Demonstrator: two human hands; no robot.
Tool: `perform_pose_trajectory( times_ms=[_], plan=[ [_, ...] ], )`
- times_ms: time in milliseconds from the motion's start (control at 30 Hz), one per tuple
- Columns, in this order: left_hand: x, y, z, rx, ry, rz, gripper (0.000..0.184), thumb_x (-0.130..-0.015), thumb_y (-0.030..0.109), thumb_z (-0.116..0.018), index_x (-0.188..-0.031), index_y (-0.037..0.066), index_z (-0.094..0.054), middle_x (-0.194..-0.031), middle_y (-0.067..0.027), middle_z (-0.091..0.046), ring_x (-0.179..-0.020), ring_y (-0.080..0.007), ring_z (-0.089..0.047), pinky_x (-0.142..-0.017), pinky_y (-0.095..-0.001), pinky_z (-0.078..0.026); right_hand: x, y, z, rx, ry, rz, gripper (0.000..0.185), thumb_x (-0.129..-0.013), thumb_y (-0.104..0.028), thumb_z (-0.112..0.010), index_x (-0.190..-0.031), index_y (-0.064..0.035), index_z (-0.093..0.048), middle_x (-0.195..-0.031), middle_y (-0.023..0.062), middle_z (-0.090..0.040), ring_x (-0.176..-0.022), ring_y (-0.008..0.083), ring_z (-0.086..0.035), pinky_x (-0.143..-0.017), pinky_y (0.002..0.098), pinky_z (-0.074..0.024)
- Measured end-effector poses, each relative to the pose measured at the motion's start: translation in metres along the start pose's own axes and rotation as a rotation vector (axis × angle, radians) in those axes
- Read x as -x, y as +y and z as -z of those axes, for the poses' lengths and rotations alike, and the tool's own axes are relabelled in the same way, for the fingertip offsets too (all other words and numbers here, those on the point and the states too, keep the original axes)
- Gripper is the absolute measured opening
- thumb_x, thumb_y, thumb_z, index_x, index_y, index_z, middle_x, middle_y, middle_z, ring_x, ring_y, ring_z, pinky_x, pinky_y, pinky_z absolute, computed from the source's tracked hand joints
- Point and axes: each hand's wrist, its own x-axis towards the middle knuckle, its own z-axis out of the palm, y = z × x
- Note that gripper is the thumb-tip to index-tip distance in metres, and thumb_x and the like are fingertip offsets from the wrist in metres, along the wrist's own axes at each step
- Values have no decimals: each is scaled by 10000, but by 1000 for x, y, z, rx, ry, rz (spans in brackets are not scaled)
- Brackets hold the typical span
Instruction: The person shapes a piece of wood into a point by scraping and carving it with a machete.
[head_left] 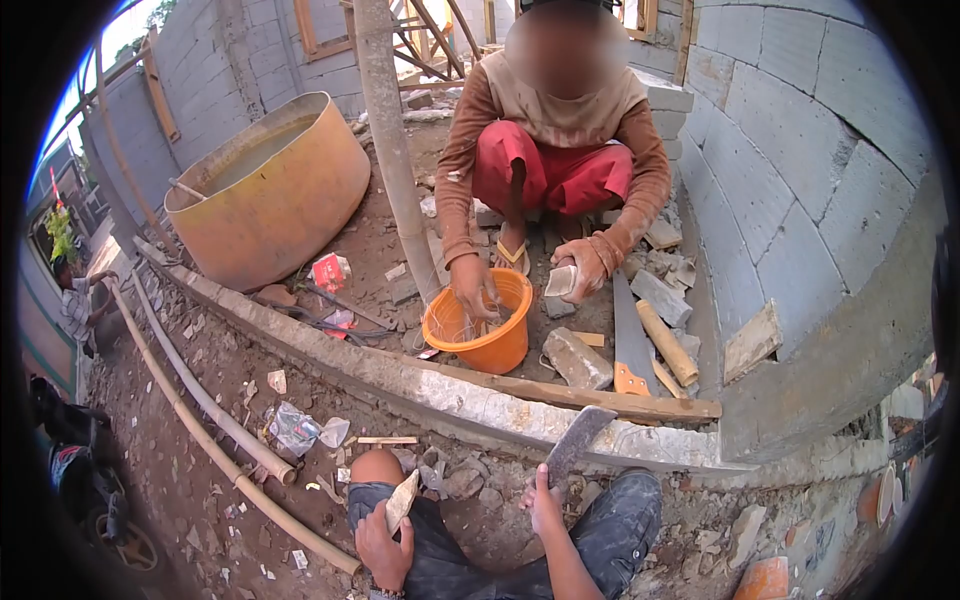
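My left hand [385, 548] is closed around a pale, pointed wedge [402, 502], wood or stone, above my left knee. In my right hand [544, 503] is a machete [580, 440] with a broad dark blade, angled up and to the right between my knees and the low concrete ledge [500, 398]. My fingers hide its handle. Across the ledge a person crouches, one hand [470, 287] in an orange bucket [500, 345] and the other hand [590, 268] on a pale block piece [561, 281]. The machete and the wedge are apart.
A handsaw [627, 330], a short bamboo piece [668, 343] and a broken block [577, 360] lie beyond the ledge. A large tub [285, 205] stands far left behind a post [390, 130]. Long bamboo poles [215, 425] lie at left; a block wall [790, 130] rises at right.
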Motion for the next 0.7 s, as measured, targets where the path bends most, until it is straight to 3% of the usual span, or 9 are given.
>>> perform_pose_trajectory(
  times_ms=[233, 700],
  plan=[
    [0, 1, 1, -10, -12, 10, 440, -863, 265, -671, -1218, 16, -595, -897, -143, -592, -827, -354, -558, -732, -464, -423, 0, 0, 1, 25, -3, -21, 536, -937, -606, -621, -873, -84, -515, -595, -57, -368, -509, 103, -397, -520, 307, -391],
    [-1, 1, 3, 2, -28, 16, 440, -882, 262, -651, -1241, 16, -590, -911, -152, -593, -835, -354, -554, -744, -460, -426, 3, -4, -3, 2, -21, -29, 548, -926, -608, -637, -866, -79, -508, -602, -59, -356, -520, 101, -401, -520, 313, -395]
  ],
)
